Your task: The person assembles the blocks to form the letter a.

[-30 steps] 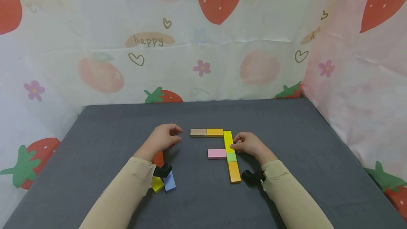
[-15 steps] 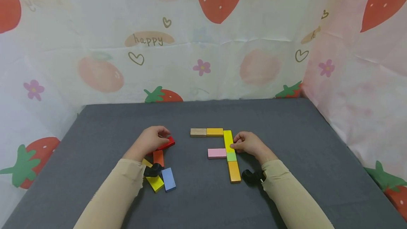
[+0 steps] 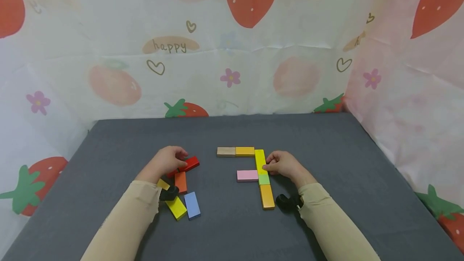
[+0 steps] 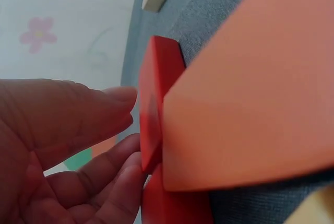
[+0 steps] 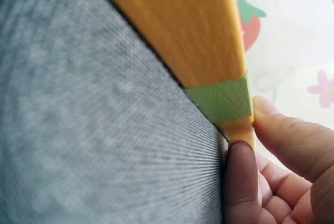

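Note:
My left hand point(image 3: 167, 160) hovers at a red block point(image 3: 192, 163) left of centre. In the left wrist view its thumb and fingers sit close beside that block, with a gap between the upper fingertips and the block's face. Part of a second red block point(image 4: 177, 203) shows behind the fingers. My right hand point(image 3: 284, 165) lies beside the long yellow block point(image 3: 259, 160). One fingertip rests on that block near its end with the green block point(image 3: 264, 179), while another touches its side. No grip across the block shows.
A tan block point(image 3: 226, 152) and an orange-yellow block point(image 3: 245, 152) meet the yellow one. A pink block point(image 3: 247, 176) and another orange-yellow block point(image 3: 267, 196) join below. Orange point(image 3: 180, 182), yellow point(image 3: 177, 208) and blue point(image 3: 192, 204) blocks lie loose. Patterned cloth point(image 3: 232, 43) surrounds the table point(image 3: 326, 132).
My left hand has moved left and slightly down, from near the tan block to the red blocks, uncovering loose pieces. The right hand and the joined row look unchanged.

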Motion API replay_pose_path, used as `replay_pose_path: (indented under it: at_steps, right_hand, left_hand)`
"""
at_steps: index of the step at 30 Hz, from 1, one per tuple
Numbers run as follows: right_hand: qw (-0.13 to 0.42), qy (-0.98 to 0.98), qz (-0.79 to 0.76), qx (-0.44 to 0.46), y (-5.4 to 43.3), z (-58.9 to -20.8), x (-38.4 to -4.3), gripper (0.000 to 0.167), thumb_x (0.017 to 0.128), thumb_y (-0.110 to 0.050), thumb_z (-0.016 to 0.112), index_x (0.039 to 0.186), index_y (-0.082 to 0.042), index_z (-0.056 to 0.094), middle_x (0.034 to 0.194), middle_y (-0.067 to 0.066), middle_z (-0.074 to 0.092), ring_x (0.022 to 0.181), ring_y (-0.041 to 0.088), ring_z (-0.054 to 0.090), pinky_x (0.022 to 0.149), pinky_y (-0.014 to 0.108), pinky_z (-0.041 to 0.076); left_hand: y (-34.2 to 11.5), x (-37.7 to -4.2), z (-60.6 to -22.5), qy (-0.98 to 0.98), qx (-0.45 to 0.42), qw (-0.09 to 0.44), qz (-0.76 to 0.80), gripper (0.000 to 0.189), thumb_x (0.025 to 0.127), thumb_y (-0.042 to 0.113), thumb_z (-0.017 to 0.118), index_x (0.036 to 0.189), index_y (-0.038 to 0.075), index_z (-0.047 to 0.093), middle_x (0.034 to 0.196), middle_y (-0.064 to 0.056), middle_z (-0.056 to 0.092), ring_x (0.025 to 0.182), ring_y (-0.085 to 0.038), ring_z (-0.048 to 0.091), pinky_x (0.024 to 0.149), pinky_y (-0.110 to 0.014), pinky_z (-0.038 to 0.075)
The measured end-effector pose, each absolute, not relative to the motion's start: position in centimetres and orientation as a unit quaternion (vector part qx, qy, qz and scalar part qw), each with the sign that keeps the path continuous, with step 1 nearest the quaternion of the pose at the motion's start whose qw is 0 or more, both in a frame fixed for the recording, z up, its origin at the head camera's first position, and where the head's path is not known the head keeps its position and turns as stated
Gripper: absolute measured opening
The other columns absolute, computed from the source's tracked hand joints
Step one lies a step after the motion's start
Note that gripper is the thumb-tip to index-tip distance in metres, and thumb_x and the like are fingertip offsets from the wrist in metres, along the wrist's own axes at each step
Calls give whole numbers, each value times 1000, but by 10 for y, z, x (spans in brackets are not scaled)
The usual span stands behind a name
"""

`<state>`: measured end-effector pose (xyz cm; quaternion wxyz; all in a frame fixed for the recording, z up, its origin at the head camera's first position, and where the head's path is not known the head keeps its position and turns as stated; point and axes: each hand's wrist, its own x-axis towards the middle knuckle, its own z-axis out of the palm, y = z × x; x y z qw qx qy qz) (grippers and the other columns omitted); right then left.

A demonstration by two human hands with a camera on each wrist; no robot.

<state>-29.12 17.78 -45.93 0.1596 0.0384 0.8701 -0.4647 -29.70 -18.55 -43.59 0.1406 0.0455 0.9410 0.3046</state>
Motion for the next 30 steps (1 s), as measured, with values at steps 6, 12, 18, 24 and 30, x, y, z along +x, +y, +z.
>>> replay_pose_path:
  at_steps: [6,12,18,24,30]
  right_hand:
    - [165,869,-464,44,177,-459,-291,23,77,-18,74,90,-6,59,79,7,56,73,19,55,66,27,50]
    - [165,870,-461,46,177,-460,-291,23,77,-19,74,90,-7,60,79,7,57,73,19,55,66,27,50]
    - [163,871,-461,45,178,-459,-292,23,76,-19,74,90,-7,60,80,7,57,74,19,55,67,27,50]
    - [162,870,-464,41,179,-460,-292,23,76,-18,74,90,-7,59,78,7,56,73,18,55,66,27,50]
    - [160,869,-468,32,178,-461,-293,22,77,-17,74,90,-6,60,77,6,56,72,18,55,66,27,50]
  left_hand:
    - [-187,-297,-437,943,33,159,289,30,82,18,67,110,7,64,100,-7,61,81,-20,55,70,-33,50]
    - [-184,-295,-432,942,23,178,282,28,80,19,69,106,9,67,94,-5,62,77,-20,53,64,-29,47]
    - [-182,-294,-431,947,39,171,267,20,80,18,70,98,10,68,89,-5,60,74,-20,52,63,-28,46]
    - [-180,-295,-434,956,68,149,243,17,79,17,70,95,12,65,89,-5,57,76,-20,51,63,-29,45]
    - [-177,-293,-433,961,77,140,228,16,79,16,71,91,13,62,86,-4,57,75,-20,50,62,-29,44]
